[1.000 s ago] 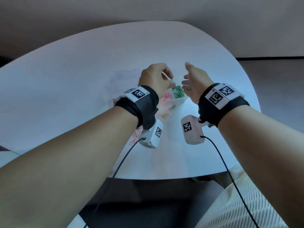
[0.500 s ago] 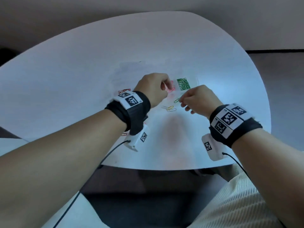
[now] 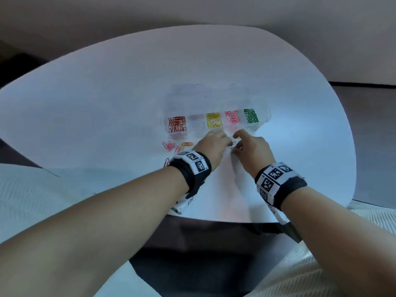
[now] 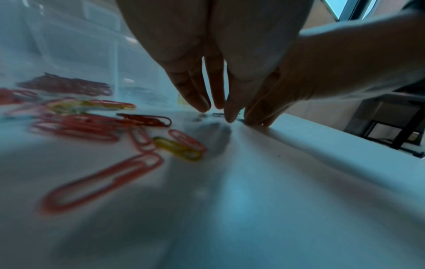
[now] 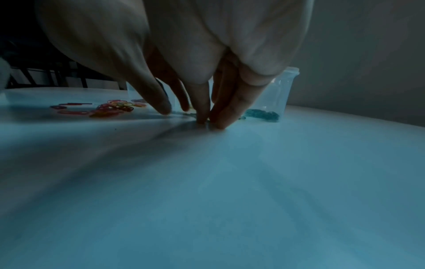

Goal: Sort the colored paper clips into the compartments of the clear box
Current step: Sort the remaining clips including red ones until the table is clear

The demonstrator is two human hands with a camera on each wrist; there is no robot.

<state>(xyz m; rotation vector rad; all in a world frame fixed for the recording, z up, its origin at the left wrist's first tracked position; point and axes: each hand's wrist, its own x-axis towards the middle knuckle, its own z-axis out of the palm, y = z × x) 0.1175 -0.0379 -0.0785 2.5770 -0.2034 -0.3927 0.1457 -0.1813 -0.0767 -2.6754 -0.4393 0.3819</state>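
Clear box (image 3: 262,116) long axis left-right, both hands' (image 3: 211,146) (image 3: 251,147) grip unclear, fingertips on table (image 3: 107,103)

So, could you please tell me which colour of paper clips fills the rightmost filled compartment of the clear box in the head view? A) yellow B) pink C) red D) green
D: in the head view the row in the clear box runs red, pale, yellow, pink, and the green clips sit furthest right.
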